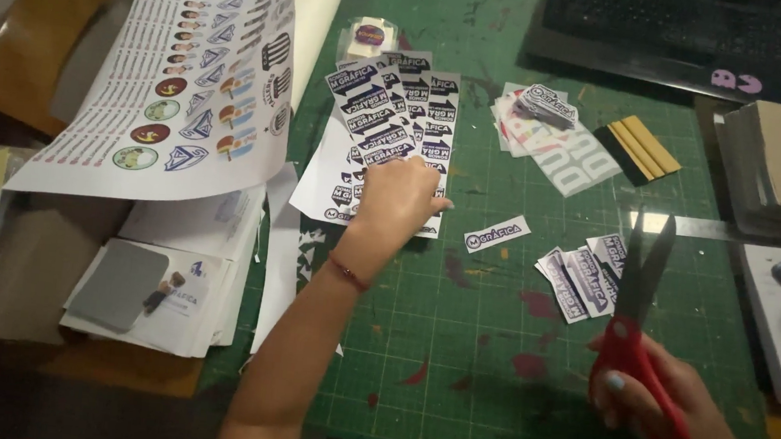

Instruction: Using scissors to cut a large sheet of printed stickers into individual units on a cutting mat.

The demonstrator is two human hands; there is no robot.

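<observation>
Left hand (pixel 399 195): fingers curled, pressing down on the sticker sheets (pixel 388 135) near the far middle of the green cutting mat (pixel 455 348) on the counter. Right hand (pixel 666 404): clenched around the red-handled scissors (pixel 638 298), blades apart, at the near right edge beside cut stickers (pixel 583 274).

The scissors (pixel 638 298) have shiny red plastic handles and dark metal blades. The sticker sheets (pixel 389 130) are smooth, glossy paper. The green cutting mat (pixel 473 349) looks matt, scratched and stained. The chair (pixel 40 29) is smooth wood.
</observation>
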